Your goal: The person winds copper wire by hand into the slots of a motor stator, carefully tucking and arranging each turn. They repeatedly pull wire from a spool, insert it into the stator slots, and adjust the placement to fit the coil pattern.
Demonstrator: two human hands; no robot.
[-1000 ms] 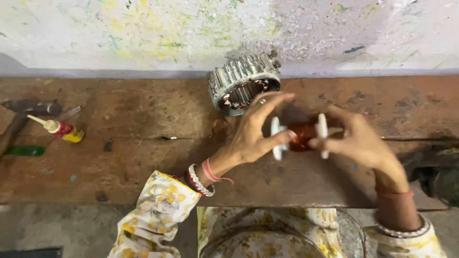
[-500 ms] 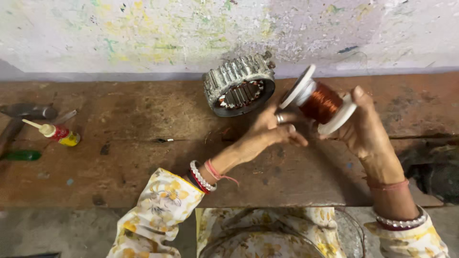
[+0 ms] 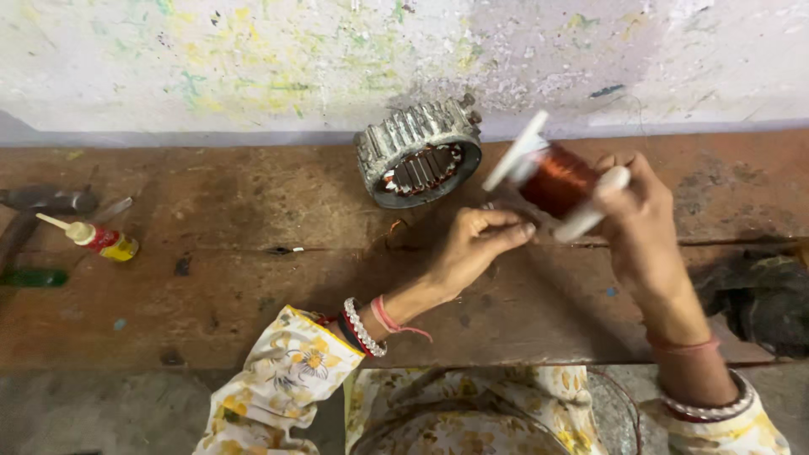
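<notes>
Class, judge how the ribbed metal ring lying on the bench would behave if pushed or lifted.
The metal ring looks thick-walled, so probably heavy for its size and stiff. Lying tilted on the wooden bench, it would likely slide rather than roll. Its ribs should give grip.

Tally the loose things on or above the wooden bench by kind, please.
Copper wire spool, in the right hand: 1
Ribbed metal stator ring: 1
Small glue bottle: 1
Dark-handled tools at the left edge: 2
Green tool handle: 1
Dark cloth: 1
Total: 7

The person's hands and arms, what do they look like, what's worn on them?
Both hands are bare. The left hand has a cream sleeve with yellow flowers, plus white bead, dark and pink thread wristbands. The right hand has a reddish thread, a beaded bangle and matching floral cuff.
</notes>
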